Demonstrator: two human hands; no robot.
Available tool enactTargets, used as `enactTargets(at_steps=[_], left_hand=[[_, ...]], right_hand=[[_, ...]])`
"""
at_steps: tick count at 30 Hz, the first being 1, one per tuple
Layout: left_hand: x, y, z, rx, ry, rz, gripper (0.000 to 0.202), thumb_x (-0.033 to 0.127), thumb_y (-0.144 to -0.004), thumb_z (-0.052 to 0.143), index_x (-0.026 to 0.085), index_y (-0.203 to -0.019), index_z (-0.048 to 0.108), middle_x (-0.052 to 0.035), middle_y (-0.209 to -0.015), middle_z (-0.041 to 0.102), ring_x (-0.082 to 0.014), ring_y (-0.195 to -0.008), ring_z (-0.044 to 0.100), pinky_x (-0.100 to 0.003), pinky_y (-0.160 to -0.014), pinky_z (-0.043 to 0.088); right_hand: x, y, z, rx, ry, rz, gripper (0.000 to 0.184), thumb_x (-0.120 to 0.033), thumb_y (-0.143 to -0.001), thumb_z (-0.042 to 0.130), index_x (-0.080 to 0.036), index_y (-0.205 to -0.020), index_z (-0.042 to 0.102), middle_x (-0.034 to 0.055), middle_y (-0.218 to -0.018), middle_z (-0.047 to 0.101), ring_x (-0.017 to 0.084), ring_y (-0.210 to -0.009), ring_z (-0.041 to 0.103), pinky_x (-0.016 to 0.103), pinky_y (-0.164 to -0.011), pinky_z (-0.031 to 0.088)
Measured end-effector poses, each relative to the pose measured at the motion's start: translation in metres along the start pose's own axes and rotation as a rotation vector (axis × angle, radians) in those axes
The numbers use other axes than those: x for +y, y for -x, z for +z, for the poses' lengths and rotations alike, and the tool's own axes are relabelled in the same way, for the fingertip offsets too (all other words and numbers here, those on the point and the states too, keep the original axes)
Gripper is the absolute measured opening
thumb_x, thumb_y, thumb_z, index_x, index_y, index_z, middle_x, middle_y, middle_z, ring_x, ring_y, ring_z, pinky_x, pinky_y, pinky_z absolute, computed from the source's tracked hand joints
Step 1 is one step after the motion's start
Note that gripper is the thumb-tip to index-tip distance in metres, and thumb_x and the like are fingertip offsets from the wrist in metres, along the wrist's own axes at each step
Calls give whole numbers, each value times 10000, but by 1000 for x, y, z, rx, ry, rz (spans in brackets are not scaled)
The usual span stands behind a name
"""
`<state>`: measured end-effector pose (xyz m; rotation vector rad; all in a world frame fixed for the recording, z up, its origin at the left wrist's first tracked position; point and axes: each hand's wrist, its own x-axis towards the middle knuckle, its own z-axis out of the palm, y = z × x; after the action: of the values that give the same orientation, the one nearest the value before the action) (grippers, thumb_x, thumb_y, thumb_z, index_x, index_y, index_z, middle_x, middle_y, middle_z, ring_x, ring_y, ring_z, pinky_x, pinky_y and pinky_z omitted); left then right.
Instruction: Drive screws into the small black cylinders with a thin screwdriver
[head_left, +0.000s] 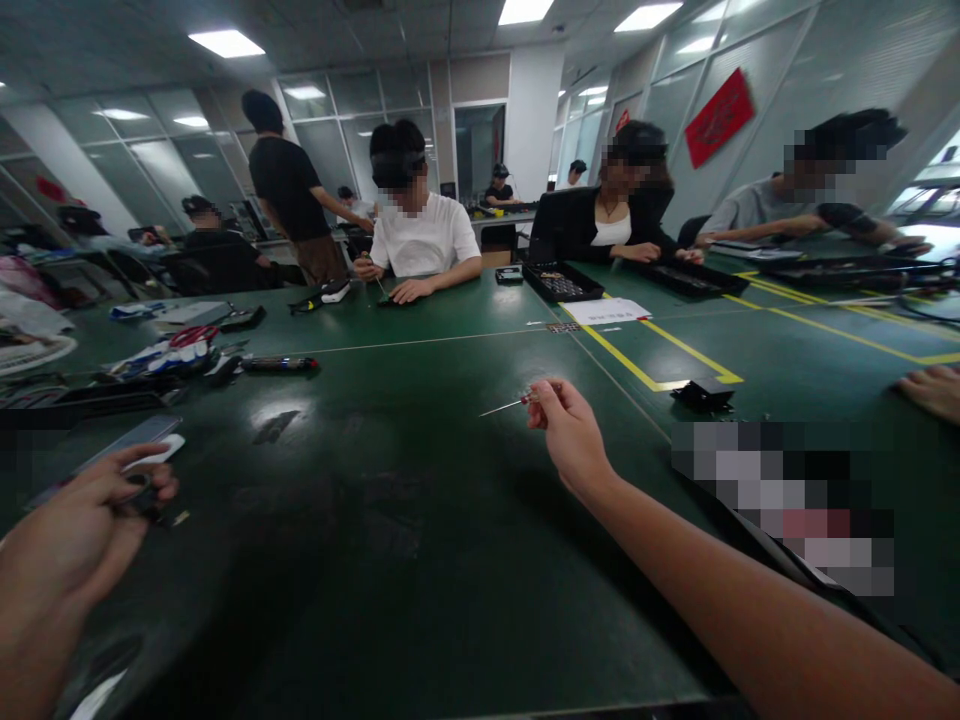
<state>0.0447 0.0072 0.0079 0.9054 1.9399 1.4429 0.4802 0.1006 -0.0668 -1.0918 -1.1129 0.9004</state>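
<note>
My right hand (568,428) is closed around the handle of a screwdriver (504,408), held above the green tabletop (450,560). Its thin metal shaft points left, and a bit of reddish handle shows at the fingers. At the left, my left hand (90,525) is closed on a small dark part (142,492), its kind unclear. A small pale metal-looking piece (181,517) shows just beside that part. Behind the left hand lie a white rounded object (159,450) and a flat grey phone-like slab (124,445).
A pile of tools and cables (169,355) lies at the left, beside a dark cylindrical tool (280,364). A black bracket-like piece (703,396) sits right of my right hand. Across the table are black trays (564,283), a paper sheet (609,311) and several seated people.
</note>
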Motion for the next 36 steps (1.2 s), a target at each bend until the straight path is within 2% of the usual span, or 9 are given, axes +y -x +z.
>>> enactTargets(at_steps=[3,5,7,9,13,16,22,27,36], left_hand=[[7,7,51,-182,204,9,216,140,-771,465,186,-921,613,33,-726,570,-119,-719,501,-233,-690,420],[14,13,88,-355,171,85,242,185,-786,500,182,-989,631,16,-802,593,-139,-774,528,-264,-737,436],[19,19,125,-519,37,214,446,138,-698,592,198,-1139,606,8,-904,609,-168,-871,578,-301,-820,451],[21,25,162,-575,-177,359,590,76,-660,622,210,-1231,563,-6,-982,629,-197,-925,605,-334,-858,457],[15,41,227,-606,-294,548,426,58,-754,629,184,-1157,574,-64,-1101,663,-224,-1022,630,-389,-959,471],[5,52,259,-665,-262,647,342,97,-797,692,194,-1115,614,-63,-1120,686,-234,-1055,641,-393,-968,487],[-15,54,275,-766,-328,892,301,69,-816,698,233,-1067,711,-41,-1155,697,-246,-1140,608,-442,-1061,443],[-18,53,273,-726,-259,825,438,83,-830,696,221,-1242,643,-65,-1244,667,-240,-1182,604,-443,-1083,446],[-17,52,271,-735,-208,786,363,155,-870,685,230,-1225,663,-47,-1239,682,-237,-1197,604,-434,-1108,427]], right_hand=[[-1,1,0,-26,5,13,275,-492,-895,608,-226,-961,618,-16,-789,601,140,-671,561,318,-655,463],[-1,1,0,-40,8,23,281,-478,-876,627,-226,-1001,624,-14,-809,610,143,-681,569,320,-665,468],[-2,1,0,-49,30,27,279,-470,-873,629,-221,-1000,633,-10,-799,617,146,-678,570,321,-665,466],[-4,2,-1,-70,80,12,284,-491,-889,612,-212,-932,640,-2,-776,625,148,-671,568,320,-662,461],[-7,3,-3,-116,130,-33,353,-555,-887,621,-210,-810,617,3,-737,635,143,-634,553,310,-633,454],[-10,4,-2,-118,104,-51,342,-543,-873,648,-212,-796,610,-8,-697,623,136,-596,537,298,-599,445],[-8,5,1,-61,39,-92,254,-467,-898,625,-214,-880,644,6,-752,652,154,-680,595,313,-660,485],[-3,4,1,-51,65,-83,244,-455,-900,622,-216,-932,655,22,-811,675,167,-732,623,334,-693,509],[-7,5,0,-39,139,-129,241,-444,-918,600,-224,-1005,644,20,-818,677,173,-736,625,337,-687,498]])
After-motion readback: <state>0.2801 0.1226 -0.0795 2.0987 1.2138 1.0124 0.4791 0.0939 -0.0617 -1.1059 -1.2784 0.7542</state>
